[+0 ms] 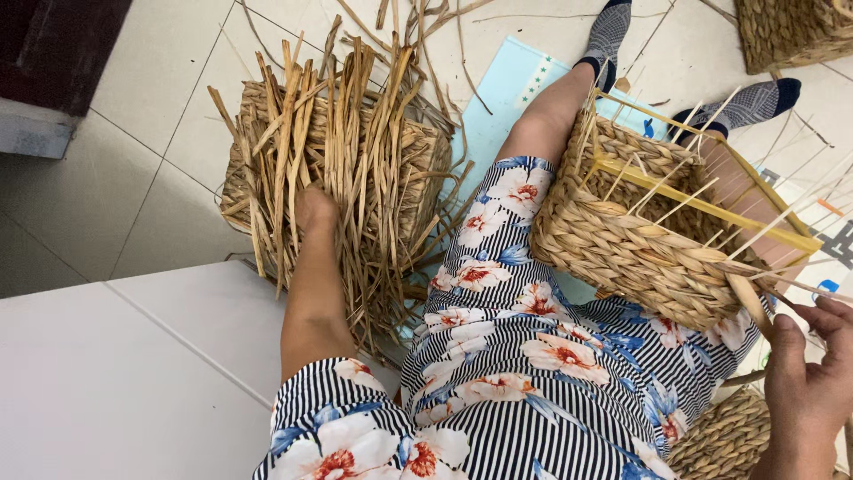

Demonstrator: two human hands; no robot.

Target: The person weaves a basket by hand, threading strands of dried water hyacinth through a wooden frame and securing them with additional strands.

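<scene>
A big bundle of dried straw strands stands on the tiled floor at the person's left, over a woven basket. The half-woven basket on its yellow frame rests tilted on the lap. The left hand reaches straight down, arm extended, its fingers buried among the strands, so whether its grip is closed cannot be told. The right hand, wrist bent upward, pinches a flat strand at the basket's corner.

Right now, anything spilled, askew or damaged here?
Loose dried strands lie scattered over the tiled floor beyond the bundle. The half-woven basket sits tilted on the lap, its frame sticks bare. No damage visible.
</scene>
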